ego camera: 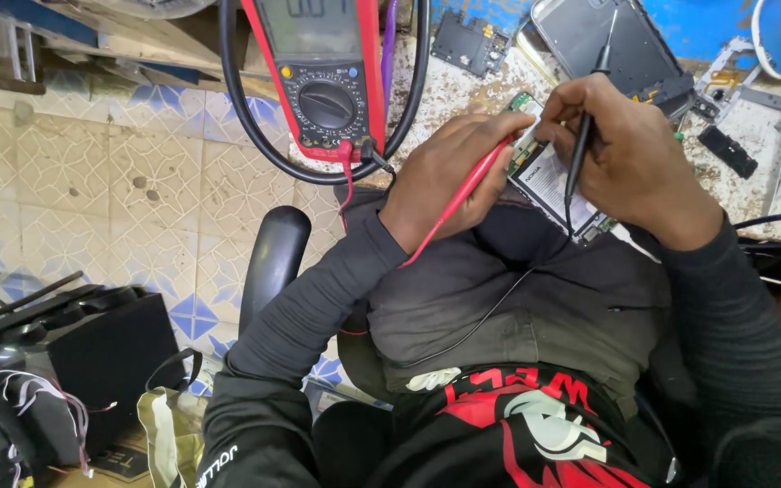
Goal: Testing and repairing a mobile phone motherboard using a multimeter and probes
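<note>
My left hand grips a red probe and presses its tip toward an opened phone lying at the bench edge over my lap. My right hand holds a black probe upright against the same phone and covers part of it. A white battery label shows on the phone between my hands. A red and grey multimeter lies on the bench to the left, with red and black leads running from it to the probes.
A phone back shell, a small circuit board and loose parts lie on the speckled bench. A black chair armrest stands by my left elbow. Black boxes with wires sit on the tiled floor.
</note>
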